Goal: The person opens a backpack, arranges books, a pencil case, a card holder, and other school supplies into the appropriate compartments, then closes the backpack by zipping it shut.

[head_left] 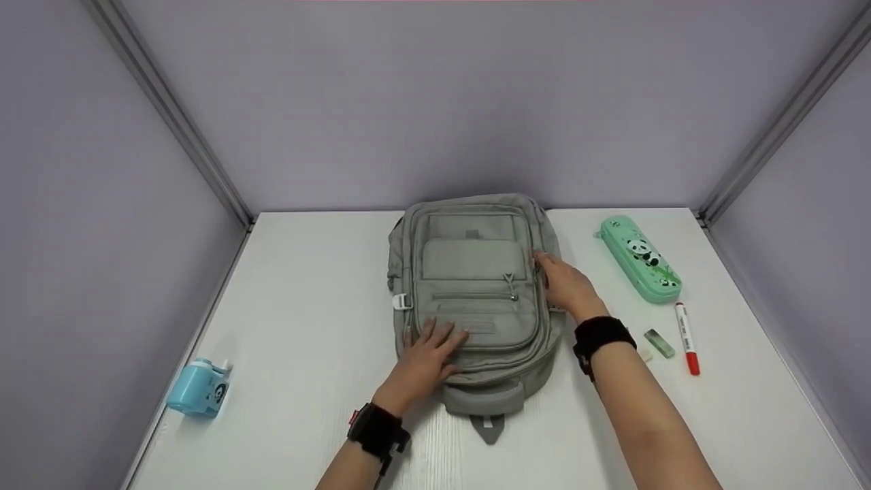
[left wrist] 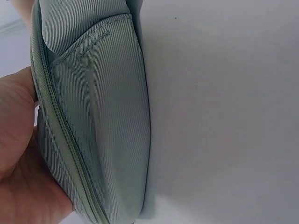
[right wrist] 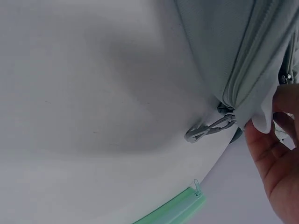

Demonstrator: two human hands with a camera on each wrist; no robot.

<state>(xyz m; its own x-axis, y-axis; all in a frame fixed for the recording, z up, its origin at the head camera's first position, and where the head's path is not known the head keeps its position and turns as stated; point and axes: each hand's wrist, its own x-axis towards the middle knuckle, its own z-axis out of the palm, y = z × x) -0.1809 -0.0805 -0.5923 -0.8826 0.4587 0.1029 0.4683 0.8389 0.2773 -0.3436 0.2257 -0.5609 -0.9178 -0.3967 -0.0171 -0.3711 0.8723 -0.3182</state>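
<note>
At table centre, lying flat: grey-green ribbed fabric backpack [head_left: 473, 299], carry handle toward six o'clock. Resting on its lower front pocket, at about seven o'clock on the bag: left hand [head_left: 425, 354], fingers straight and spread, pressing down, gripping nothing. At three o'clock on the bag: right hand [head_left: 565, 282], fingertips curling in against the side zip seam; from the right wrist view, apparently pinching a fold of fabric [right wrist: 254, 116] beside the grey zip pull [right wrist: 205, 130], though full closure hard to tell.

Off at three o'clock from the bag, well apart: mint-green panda-print pencil case [head_left: 639, 258], red-capped white marker [head_left: 686, 328], small grey-green eraser [head_left: 659, 342]. At eight o'clock, near the table edge: blue plastic pencil sharpener [head_left: 199, 388].

Possibly going wrong: fingers catching cloth instead of the pull, snagging the zip; bag sliding across the smooth white table [head_left: 306, 286] with too light a press from the left hand; right forearm sweeping the marker or eraser off toward four o'clock.
</note>
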